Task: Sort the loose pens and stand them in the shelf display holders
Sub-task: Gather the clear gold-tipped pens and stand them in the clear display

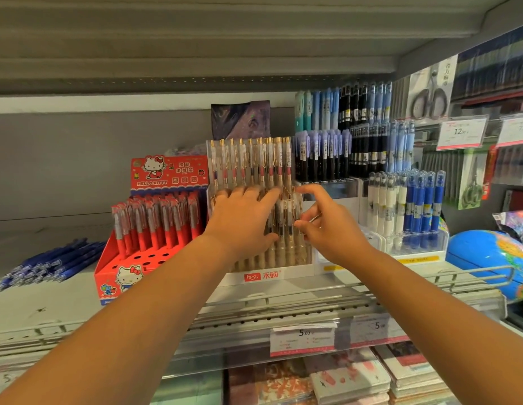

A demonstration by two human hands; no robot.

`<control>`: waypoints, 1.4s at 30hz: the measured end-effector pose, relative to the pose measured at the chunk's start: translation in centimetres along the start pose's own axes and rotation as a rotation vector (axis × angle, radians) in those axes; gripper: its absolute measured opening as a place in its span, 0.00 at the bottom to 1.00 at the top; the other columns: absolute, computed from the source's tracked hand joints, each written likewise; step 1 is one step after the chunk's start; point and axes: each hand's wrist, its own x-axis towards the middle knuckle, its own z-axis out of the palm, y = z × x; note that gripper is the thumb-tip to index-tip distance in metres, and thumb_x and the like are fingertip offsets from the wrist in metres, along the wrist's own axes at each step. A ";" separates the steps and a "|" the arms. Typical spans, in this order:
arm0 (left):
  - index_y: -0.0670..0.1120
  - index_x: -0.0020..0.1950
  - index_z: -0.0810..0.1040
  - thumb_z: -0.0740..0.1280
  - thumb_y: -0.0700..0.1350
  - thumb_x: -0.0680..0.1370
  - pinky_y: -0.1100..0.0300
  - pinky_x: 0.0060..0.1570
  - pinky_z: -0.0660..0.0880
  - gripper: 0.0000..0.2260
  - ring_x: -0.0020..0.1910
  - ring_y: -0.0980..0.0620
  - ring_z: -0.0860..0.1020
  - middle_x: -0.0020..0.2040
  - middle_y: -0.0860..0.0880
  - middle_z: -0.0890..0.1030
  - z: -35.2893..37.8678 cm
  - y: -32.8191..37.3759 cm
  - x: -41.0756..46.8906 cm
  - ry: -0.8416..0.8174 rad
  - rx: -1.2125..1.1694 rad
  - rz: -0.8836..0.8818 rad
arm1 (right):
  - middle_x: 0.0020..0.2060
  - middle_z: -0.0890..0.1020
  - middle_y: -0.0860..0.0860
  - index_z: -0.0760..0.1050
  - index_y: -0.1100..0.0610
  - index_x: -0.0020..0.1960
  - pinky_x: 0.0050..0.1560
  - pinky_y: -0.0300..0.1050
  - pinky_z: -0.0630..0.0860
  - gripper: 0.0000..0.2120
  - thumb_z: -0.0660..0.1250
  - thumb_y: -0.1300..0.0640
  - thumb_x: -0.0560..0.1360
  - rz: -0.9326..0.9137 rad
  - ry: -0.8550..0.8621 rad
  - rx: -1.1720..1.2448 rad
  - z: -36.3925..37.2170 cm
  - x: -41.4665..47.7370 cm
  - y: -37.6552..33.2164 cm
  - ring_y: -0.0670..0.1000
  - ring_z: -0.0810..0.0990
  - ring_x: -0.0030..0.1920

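**Two hands on the clear pens**

Many clear pens (251,162) with gold clips stood straight up in rows. Their clip ends pointed up and their tips pointed down into the see-through holder (283,274). The holder sat in the middle of the shelf (50,302).

The left hand (242,217) lay spread flat on the front row, with its fingers across the pen tops and its thumb lower down. The right hand (327,229) had curled fingers. It pinched the end pen (290,217) of the front row, which stood upright too.

Just left of the holder stood a red cat box (114,273) with red pens (158,223) leaning back in it. Far left, loose blue pens (50,264) lay flat in a pile. On the right, blue and white pens (406,200) stood up, near a globe (493,255).
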 end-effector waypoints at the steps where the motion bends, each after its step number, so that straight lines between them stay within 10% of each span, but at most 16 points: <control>1: 0.55 0.79 0.51 0.68 0.64 0.74 0.37 0.70 0.59 0.41 0.75 0.42 0.63 0.77 0.47 0.64 0.0 0.0 0.0 -0.002 -0.002 0.001 | 0.35 0.79 0.44 0.64 0.39 0.67 0.39 0.42 0.79 0.28 0.71 0.59 0.75 0.003 -0.004 -0.004 -0.1 0.0 0.0 0.39 0.79 0.36; 7: 0.55 0.80 0.50 0.67 0.64 0.74 0.37 0.71 0.57 0.41 0.75 0.41 0.62 0.78 0.46 0.63 -0.1 -0.2 -0.1 -0.014 -0.015 0.013 | 0.39 0.81 0.47 0.60 0.30 0.57 0.45 0.56 0.82 0.29 0.72 0.59 0.75 0.034 -0.016 0.057 -0.6 0.1 0.4 0.47 0.83 0.36; 16: 0.56 0.79 0.50 0.68 0.64 0.74 0.37 0.71 0.58 0.41 0.75 0.42 0.62 0.77 0.47 0.63 -0.2 -0.1 0.0 -0.013 -0.013 0.010 | 0.41 0.76 0.44 0.58 0.30 0.57 0.39 0.38 0.77 0.32 0.71 0.62 0.75 -0.087 -0.034 -0.045 -0.1 -0.6 -0.1 0.39 0.78 0.39; 21: 0.55 0.79 0.49 0.67 0.64 0.74 0.37 0.70 0.59 0.41 0.75 0.41 0.63 0.77 0.46 0.64 -0.3 -0.1 -0.1 -0.010 0.008 0.011 | 0.39 0.79 0.47 0.62 0.40 0.67 0.45 0.52 0.82 0.27 0.69 0.60 0.77 0.045 -0.001 0.040 -0.2 -0.3 0.2 0.45 0.81 0.37; 37: 0.55 0.79 0.50 0.68 0.63 0.74 0.37 0.71 0.58 0.40 0.75 0.42 0.62 0.78 0.46 0.63 -0.6 -0.1 -0.2 -0.024 -0.019 0.013 | 0.35 0.81 0.45 0.63 0.41 0.67 0.42 0.44 0.81 0.26 0.71 0.55 0.76 0.057 0.003 -0.007 -0.4 -1.0 0.2 0.41 0.81 0.36; 42: 0.57 0.79 0.51 0.68 0.60 0.75 0.41 0.74 0.49 0.38 0.77 0.46 0.58 0.79 0.48 0.61 -1.5 -0.2 -0.9 0.022 -0.209 -0.010 | 0.48 0.77 0.44 0.62 0.39 0.72 0.48 0.42 0.78 0.32 0.73 0.49 0.74 0.017 0.094 -0.041 -0.8 -1.2 -0.1 0.42 0.77 0.46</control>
